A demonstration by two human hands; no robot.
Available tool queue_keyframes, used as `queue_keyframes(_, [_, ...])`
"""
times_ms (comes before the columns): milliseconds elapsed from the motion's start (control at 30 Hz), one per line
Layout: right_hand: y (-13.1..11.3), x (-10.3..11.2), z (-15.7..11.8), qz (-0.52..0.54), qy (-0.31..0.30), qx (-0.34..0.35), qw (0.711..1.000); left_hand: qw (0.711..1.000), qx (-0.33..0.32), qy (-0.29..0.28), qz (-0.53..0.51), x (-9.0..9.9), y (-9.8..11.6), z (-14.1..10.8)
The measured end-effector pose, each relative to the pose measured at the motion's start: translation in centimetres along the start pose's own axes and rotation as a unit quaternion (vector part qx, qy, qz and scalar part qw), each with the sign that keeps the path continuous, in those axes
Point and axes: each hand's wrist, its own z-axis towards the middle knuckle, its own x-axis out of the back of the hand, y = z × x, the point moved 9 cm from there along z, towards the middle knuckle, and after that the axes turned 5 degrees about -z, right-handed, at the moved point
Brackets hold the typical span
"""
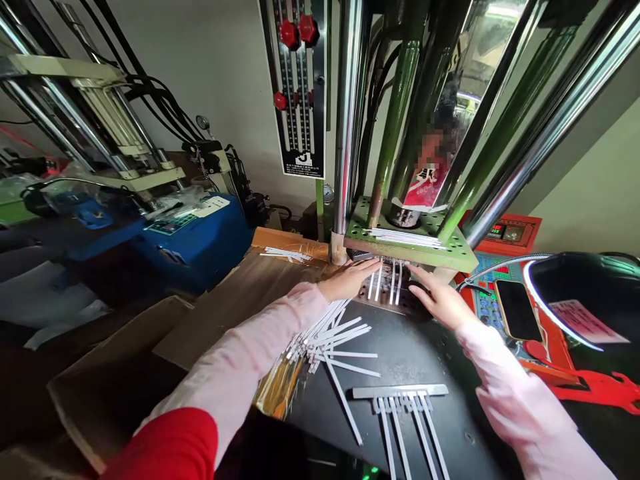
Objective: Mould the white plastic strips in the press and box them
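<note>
My left hand [350, 279] reaches to the left side of a metal mold [385, 293] under the green press plate [415, 248], fingers pressed together near its back edge. On the mold lie several white strips [377, 281], side by side. My right hand [437, 297] is at the mold's right side, thumb and fingers apart, nothing seen between them. A pile of white strips [330, 337] spreads on the black table [425, 353]. Nearer me, a metal bar [400, 391] has several white strips attached. Whether my left fingertips grip anything is too small to tell.
More strips [395, 237] rest on the press plate, and others lie on cardboard [225, 300] at the left. A control panel [493, 287] with a phone [519, 311], a lit lamp [565, 307] and a red tool [600, 390] are at the right. Steel columns [349, 120] flank the press.
</note>
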Motion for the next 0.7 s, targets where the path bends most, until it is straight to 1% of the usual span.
queue_keyframes(33, [-0.1, 1.2, -3.0, 0.016, 0.007, -0.002, 1.000, 1.000, -0.011, 0.013, 0.014, 0.7, 1.2, -2.8])
queue_keyframes(67, [-0.1, 2.0, -6.4, 0.024, 0.004, -0.008, 1.000, 0.999, -0.018, 0.012, 0.024, 1.0, 2.2, -6.0])
queue_keyframes(133, [0.2, 2.6, -13.9, 0.008, -0.020, -0.021, 1.000, 0.999, 0.005, -0.005, 0.049, 0.8, 3.7, -13.0])
queue_keyframes(200, [-0.1, 2.3, -21.1, -0.029, -0.026, -0.010, 0.999, 0.995, 0.050, -0.023, 0.088, -0.4, 4.6, -19.4])
queue_keyframes(233, [-0.5, 1.9, -24.1, -0.044, -0.023, 0.002, 0.999, 0.991, 0.072, -0.030, 0.111, -1.2, 4.9, -22.0])
queue_keyframes(267, [-1.2, 1.2, -26.6, -0.057, -0.022, 0.016, 0.998, 0.986, 0.096, -0.034, 0.133, -2.1, 5.2, -24.1])
queue_keyframes(300, [-1.9, 0.4, -28.4, -0.077, -0.025, 0.016, 0.997, 0.981, 0.116, -0.033, 0.155, -2.9, 5.4, -25.6])
queue_keyframes(333, [-2.7, -0.3, -29.7, -0.099, -0.025, 0.009, 0.995, 0.975, 0.133, -0.027, 0.175, -3.7, 5.5, -26.6])
queue_keyframes(367, [-3.5, -0.9, -30.3, -0.125, -0.025, -0.007, 0.992, 0.970, 0.150, -0.017, 0.192, -4.3, 5.6, -27.1])
queue_keyframes(433, [-4.8, -1.5, -30.4, -0.178, -0.023, -0.055, 0.982, 0.959, 0.179, 0.010, 0.220, -5.0, 5.6, -27.3])
queue_keyframes(533, [-6.4, -1.3, -29.3, -0.218, -0.024, -0.098, 0.971, 0.950, 0.198, 0.038, 0.238, -5.3, 5.5, -26.8])
queue_keyframes(700, [-7.4, -0.1, -28.5, -0.218, -0.020, -0.113, 0.969, 0.950, 0.190, 0.046, 0.243, -5.3, 5.4, -26.7])
